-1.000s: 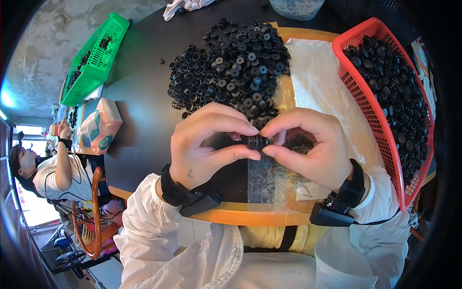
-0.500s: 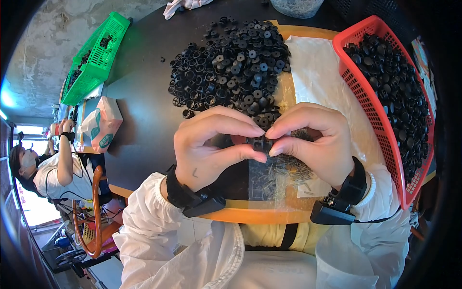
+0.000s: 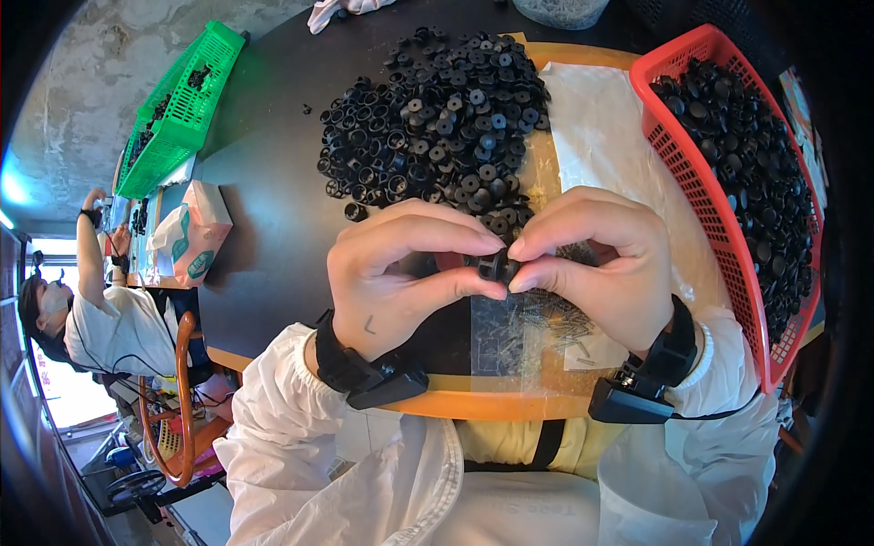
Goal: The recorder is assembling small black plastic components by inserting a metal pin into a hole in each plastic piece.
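Observation:
My left hand [image 3: 387,259] and my right hand [image 3: 605,259] meet over the table's near side, each closed in a thumb-and-forefinger pinch. Between their fingertips is a small round black plastic part [image 3: 494,267], partly covered by the fingers. Just beyond my hands lies a large heap of black plastic parts [image 3: 428,127], some ring-shaped, some discs with a centre hole. Small thin metal pieces, like pins or springs [image 3: 566,320], are scattered below my right hand on a clear sheet.
On the right stands a red basket [image 3: 696,196] full of round black caps [image 3: 742,173]. A green basket [image 3: 187,114] and a tissue pack [image 3: 205,232] are at the far left. A co-worker [image 3: 114,318] sits at left. A clear tub [image 3: 563,11] stands at the back.
The black part between my fingertips has turned and shows a rounder, darker side. My right hand has shifted slightly. The co-worker's arms have moved apart, one reaching farther away.

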Tool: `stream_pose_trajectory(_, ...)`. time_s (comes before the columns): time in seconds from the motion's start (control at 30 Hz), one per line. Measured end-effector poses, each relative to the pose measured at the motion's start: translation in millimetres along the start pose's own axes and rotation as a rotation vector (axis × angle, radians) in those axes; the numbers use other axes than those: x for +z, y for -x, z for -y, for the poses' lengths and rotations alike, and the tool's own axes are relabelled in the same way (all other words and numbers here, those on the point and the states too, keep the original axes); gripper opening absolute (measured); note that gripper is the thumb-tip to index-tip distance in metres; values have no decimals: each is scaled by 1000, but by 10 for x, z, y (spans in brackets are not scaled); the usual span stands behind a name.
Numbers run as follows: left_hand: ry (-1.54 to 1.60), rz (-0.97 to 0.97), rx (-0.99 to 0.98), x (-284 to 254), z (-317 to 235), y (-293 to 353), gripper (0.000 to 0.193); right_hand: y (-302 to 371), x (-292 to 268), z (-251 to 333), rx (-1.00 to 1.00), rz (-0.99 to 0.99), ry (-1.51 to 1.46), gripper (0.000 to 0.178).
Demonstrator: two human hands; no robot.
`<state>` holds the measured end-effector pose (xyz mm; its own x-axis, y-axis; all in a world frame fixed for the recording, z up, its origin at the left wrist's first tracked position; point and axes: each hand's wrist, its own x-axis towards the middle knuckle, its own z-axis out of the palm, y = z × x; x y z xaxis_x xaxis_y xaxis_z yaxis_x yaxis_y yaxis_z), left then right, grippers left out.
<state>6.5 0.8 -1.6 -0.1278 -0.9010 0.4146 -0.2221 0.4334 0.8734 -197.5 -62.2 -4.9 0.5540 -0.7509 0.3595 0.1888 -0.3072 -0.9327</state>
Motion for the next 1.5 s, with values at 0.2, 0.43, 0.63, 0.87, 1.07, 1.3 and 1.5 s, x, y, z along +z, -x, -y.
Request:
stream_pose_trajectory(0.2,-211,48,91,-31,-11,-55,35,7,-10,-1,6,15,6,18)
stream_pose_trajectory(0.43,-306,-24,101,15,-8,-6,34,-39,57,149,273,-27,-34,25)
stream_pose_trajectory(0.63,-406,-10,68,13,-74,3,33,-36,-67,58,-24,229,288,29)
stream_pose_trajectory(0.87,-454,14,302,44,-82,-29,46,-30,-60,16,-147,184,262,19)
stream_pose_trajectory(1.07,-556,-42,403,83,-130,-25,46,1,-44,29,-257,90,272,25)
stream_pose_trajectory(1.3,-569,-122,388,78,-465,-336,38,-62,-30,9,-202,86,-73,29)
stream_pose_trajectory(1.5,-637,140,461,275,-819,-1040,37,-33,-91,-28,-19,-41,123,19)
